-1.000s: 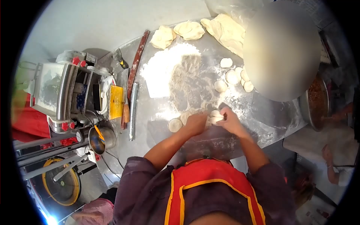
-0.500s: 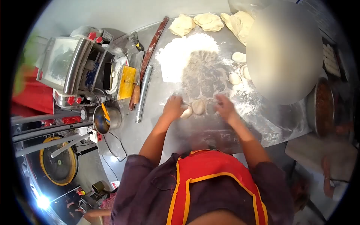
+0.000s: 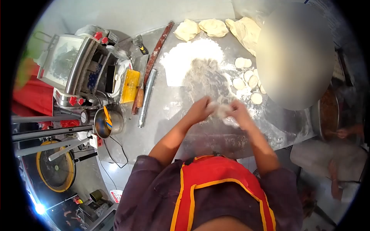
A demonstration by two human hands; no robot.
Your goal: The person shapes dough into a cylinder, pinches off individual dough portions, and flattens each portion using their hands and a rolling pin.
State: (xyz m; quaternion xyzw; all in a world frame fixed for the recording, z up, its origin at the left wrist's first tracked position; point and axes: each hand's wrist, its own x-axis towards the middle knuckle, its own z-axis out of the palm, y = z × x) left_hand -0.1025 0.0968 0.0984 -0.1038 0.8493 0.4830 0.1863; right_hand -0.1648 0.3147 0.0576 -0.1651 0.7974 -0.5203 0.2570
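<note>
Over the floured metal worktop (image 3: 169, 131), my left hand (image 3: 201, 109) and my right hand (image 3: 239, 114) are close together with bent fingers. Pale dough pieces (image 3: 222, 111) are between them, pinched by the fingers of both hands; motion smears their outlines. Just beyond my hands, dark finger marks run through a heap of white flour (image 3: 179, 63). Small flat dough rounds (image 3: 256, 98) lie to the right of my right hand, some overlapping, on scattered flour.
Large dough lumps (image 3: 214, 28) line the back edge. To the left are a wooden stick (image 3: 158, 46), a metal rod (image 3: 147, 100), a yellow scraper (image 3: 130, 86), a roller machine (image 3: 73, 65) and a metal pot (image 3: 115, 122). Another person's hand (image 3: 343, 133) is by a large bowl (image 3: 323, 115).
My hands have come together and shifted right, lifting the dough pieces that lay between them. More dough rounds show at the right, where the blurred area covered them before.
</note>
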